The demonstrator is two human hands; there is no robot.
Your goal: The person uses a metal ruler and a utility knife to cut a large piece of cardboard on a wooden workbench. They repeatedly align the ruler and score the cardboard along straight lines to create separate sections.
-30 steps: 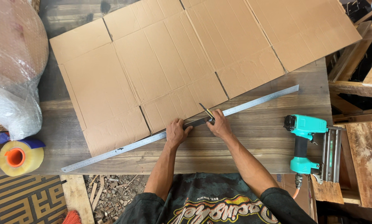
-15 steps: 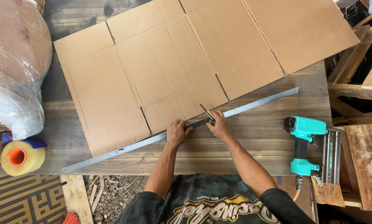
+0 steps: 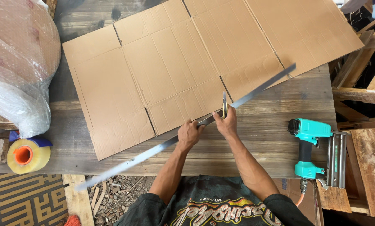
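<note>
A long, thin grey metal ruler (image 3: 254,90) is gripped by the left hand (image 3: 188,134) over one flattened brown cardboard sheet (image 3: 166,71). One yellow-handled knife (image 3: 224,106) is clasped upright in the right hand (image 3: 227,123). One teal nail gun (image 3: 311,148) is seen on the desk (image 3: 275,121).

Wooden workbench (image 3: 279,138) of weathered planks. At its right end, a teal pneumatic nail gun (image 3: 311,148) lies on its side — magazine toward the bench edge, an orange hose at its base. Left, a large bundle wrapped in bubble wrap (image 3: 18,62) rests partly on the bench. Below the bundle, a roll of clear packing tape (image 3: 27,155) with an orange core. Scrap timber (image 3: 367,125) is stacked at right — wood chips and rubble (image 3: 112,199) lie on the ground below.
</note>
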